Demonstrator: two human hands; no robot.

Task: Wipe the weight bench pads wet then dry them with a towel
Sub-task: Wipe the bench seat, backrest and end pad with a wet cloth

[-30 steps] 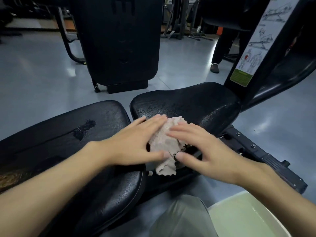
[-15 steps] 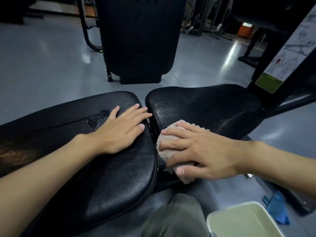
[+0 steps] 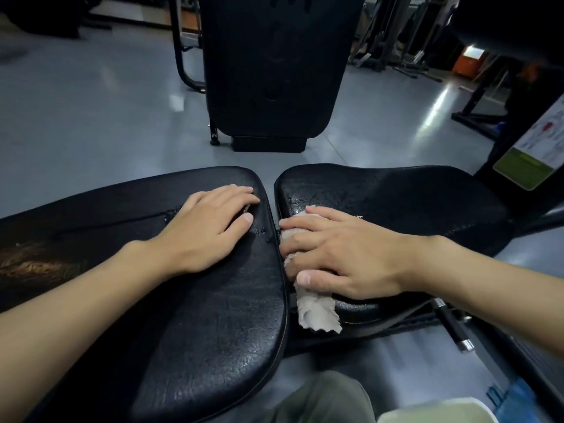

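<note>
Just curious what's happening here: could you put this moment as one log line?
step: pad wipe | right hand: presses cloth on right pad | left hand: flat on left pad

I read the left bench pad (image 3: 213, 315) as glossy black with a cracked leather grain | right bench pad (image 3: 396, 196) black, same grain, speckled with shiny droplets | towel (image 3: 317, 312) pale pinkish beige | floor (image 3: 91, 111) blue-grey | placard (image 3: 531, 160) white over a lime-green band, red marks | basin (image 3: 433, 412) pale cream | trouser leg (image 3: 323, 398) olive

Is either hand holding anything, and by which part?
Nothing is gripped. The right hand presses flat on the cloth, covering its upper part; the lower end sticks out. The left hand rests on the left pad.
</note>
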